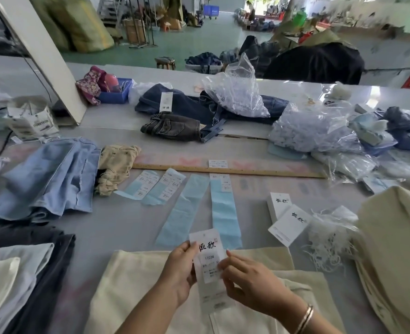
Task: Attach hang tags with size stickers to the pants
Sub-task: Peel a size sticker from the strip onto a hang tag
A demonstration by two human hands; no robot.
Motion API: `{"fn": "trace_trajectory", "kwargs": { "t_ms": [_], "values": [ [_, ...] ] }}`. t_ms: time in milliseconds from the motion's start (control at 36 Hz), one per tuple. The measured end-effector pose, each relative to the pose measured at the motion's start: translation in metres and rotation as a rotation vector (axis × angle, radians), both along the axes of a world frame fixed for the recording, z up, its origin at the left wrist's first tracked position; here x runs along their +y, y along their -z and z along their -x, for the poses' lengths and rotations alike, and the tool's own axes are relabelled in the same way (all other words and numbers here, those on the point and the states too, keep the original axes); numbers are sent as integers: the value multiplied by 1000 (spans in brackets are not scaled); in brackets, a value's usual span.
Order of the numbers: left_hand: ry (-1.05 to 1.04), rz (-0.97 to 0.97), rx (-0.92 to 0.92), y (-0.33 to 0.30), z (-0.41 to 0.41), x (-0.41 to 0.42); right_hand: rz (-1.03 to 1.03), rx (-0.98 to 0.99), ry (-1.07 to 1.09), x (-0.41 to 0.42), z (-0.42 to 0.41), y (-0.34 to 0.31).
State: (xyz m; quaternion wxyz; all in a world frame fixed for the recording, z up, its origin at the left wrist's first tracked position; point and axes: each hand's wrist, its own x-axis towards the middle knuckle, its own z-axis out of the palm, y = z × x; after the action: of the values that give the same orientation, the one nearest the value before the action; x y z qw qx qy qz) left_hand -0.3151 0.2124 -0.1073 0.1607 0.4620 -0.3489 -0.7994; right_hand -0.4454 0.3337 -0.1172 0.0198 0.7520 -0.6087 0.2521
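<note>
The hang tag point(210, 268) stands upright between both hands, just above the cream pants point(199, 297) spread on the table directly under the wrists. A size sticker point(211, 267) sits on its face below the printed characters. The left hand point(179, 273) pinches the tag's left edge with thumb in front and fingers curled behind. The right hand point(249, 283) has its fingers bent against the sticker's right side, probably pressing it down, though the blur there makes it hard to say whether the sticker is fully stuck.

By my reading the sticker step for this tag is about finished, and fastening it to the pants is still to come; no string shows on the tag.

Ahead of the hands lie blue backing strips point(224, 210), the two nearest them largely stripped, the two off to the left still carrying stickers. Ahead and to the right of the right hand sits a small stack of blank tags point(287, 218), and beyond it a tangle of white strings point(329, 247). Another cream pile point(396, 249) rises further right, folded garments point(18, 266) lie left of the left hand.

Bare tabletop point(126, 225) ahead-left of the hands gives room to move. The right is tight: strings and the cream pile crowd it. A wooden ruler point(230, 170) bounds the far side of the work area.
</note>
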Motion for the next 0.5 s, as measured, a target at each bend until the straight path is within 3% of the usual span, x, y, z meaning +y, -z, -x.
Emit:
{"fn": "trace_trajectory", "kwargs": {
  "t_ms": [389,500],
  "values": [
    [179,65,6,2,-3,21,-99,51,1,25,-3,-4],
    [123,-14,4,7,3,30,-69,189,63,41,-4,1]
  ]
}}
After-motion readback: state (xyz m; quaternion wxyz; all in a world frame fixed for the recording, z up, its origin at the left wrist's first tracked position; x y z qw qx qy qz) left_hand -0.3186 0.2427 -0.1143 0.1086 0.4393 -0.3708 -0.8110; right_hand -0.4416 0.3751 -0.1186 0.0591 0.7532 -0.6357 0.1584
